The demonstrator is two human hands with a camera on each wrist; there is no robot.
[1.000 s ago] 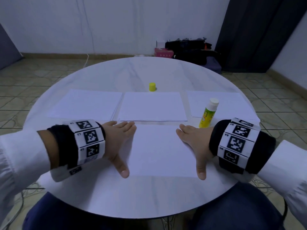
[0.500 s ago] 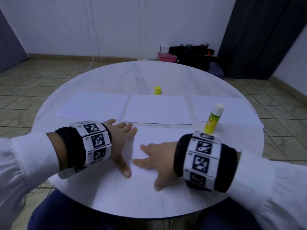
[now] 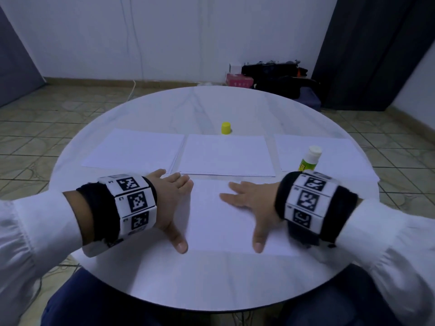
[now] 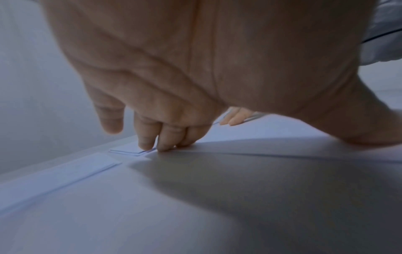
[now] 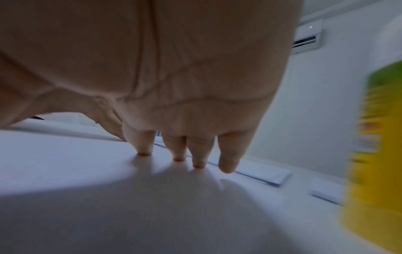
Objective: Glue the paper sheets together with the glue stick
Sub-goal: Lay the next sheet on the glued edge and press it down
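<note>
A white paper sheet (image 3: 226,222) lies on the near part of the round table. My left hand (image 3: 173,198) presses flat on its left edge, fingers straight, thumb pointing toward me. My right hand (image 3: 249,203) lies flat on the sheet's right part, fingers spread; in the right wrist view its fingertips (image 5: 179,157) touch the paper. The glue stick (image 3: 309,160), yellow-green with a white top, stands uncapped just behind my right wrist and shows blurred as the glue stick (image 5: 374,146) at the right edge. Its yellow cap (image 3: 226,128) stands farther back.
Three more sets of white sheets lie in a row across the table: left stack (image 3: 134,149), middle stack (image 3: 226,155), right sheet (image 3: 339,154). The white marble table (image 3: 211,278) ends close to my lap. Bags and boxes (image 3: 270,76) sit by the far wall.
My right hand slid left across the near sheet half a second ago and has now moved back toward the right. The left hand stayed pressed on the sheet's left edge.
</note>
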